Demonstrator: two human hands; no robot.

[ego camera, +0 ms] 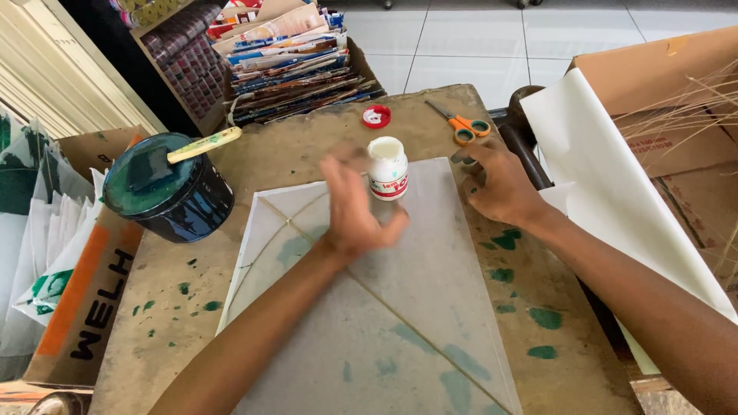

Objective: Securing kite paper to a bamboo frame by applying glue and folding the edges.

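My left hand (350, 211) sits mid-frame over the paper sheet (377, 307), blurred, fingers spread and loose, thumb reaching toward the glue bottle (387, 167) but gripping nothing I can confirm. The bottle stands upright at the sheet's top edge, centre of the frame, its mouth looks uncapped; the red cap (376, 116) lies apart, above it. My right hand (500, 184) is at the sheet's upper right corner, fingers flat and released, pressing the tabletop (254, 154) just beside the paper edge.

Doing it well, my judgement: keep the right hand pinning that corner so the thin sheet doesn't slide, and keep the left clear of the open bottle so it doesn't tip onto the paper. Thin sticks cross the sheet in diagonals; they need to stay lined up.

Surface: worn brown tabletop, green paint blotches, mostly right side and lower left. Dark paint can (169, 192) left of frame, a brush (201, 144) across its top. Orange scissors (463, 125) upper right of centre. White paper roll (607, 192) at right, cardboard box (661, 77) with thin sticks behind it. Stacked booklets (296, 61) at top, white tiled floor beyond.
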